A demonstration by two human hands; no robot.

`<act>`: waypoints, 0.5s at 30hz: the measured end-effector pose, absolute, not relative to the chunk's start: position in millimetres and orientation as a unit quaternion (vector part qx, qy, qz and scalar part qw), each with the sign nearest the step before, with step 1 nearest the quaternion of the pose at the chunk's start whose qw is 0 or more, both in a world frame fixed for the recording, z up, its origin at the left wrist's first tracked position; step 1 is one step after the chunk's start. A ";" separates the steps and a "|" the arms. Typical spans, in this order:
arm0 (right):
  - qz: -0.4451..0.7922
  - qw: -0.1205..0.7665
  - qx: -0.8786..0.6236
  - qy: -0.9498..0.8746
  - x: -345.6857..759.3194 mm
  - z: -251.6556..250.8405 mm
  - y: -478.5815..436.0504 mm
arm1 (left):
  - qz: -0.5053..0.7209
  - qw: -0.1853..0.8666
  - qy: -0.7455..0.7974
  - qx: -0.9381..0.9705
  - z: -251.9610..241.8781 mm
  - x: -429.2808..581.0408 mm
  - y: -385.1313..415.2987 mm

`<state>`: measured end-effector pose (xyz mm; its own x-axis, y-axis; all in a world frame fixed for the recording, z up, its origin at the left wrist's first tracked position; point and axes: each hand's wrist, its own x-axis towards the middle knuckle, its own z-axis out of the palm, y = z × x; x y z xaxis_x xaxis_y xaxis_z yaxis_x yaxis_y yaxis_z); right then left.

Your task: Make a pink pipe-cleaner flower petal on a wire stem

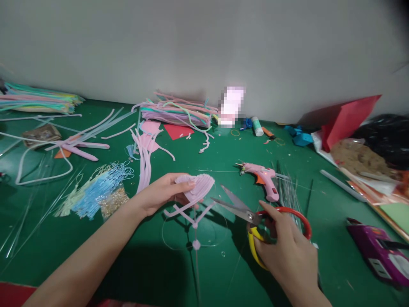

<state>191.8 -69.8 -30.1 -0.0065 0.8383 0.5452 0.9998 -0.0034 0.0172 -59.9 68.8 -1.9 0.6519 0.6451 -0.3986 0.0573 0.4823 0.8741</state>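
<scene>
My left hand [162, 192] is closed on a pink pipe-cleaner craft piece [198, 187], a ribbed fan shape with loose pink ends hanging under it and a thin wire running down to a small pink bead [196, 244]. My right hand [284, 251] grips scissors [246, 211] by their red and yellow handles. The blades are open and point left toward the pink piece, a short way from it. Both hands hover over the green table [134, 264].
A pink glue gun [263, 177] lies behind the scissors beside thin wires [287, 192]. Stacks of pastel pipe cleaners [179, 111] lie at the back, with blue and green fringes [92, 189] to the left. Red paper [345, 117] and a purple tool [380, 253] lie right.
</scene>
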 end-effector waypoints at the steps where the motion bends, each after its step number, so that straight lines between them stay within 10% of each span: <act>1: -0.223 0.192 -0.673 -0.678 191.4 -30.4 -69.1 | 0.188 0.775 0.371 0.476 -1.3 -59.7 68.4; 15: -0.277 0.171 -0.631 -0.704 198.3 -16.7 -61.2 | 0.187 0.771 0.377 0.478 2.1 -58.1 66.5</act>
<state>198.3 -61.2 -16.7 -0.1454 0.7939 0.5904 0.9832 0.0497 0.1754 -58.1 66.5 2.1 0.6462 0.6484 -0.4024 0.0726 0.4727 0.8782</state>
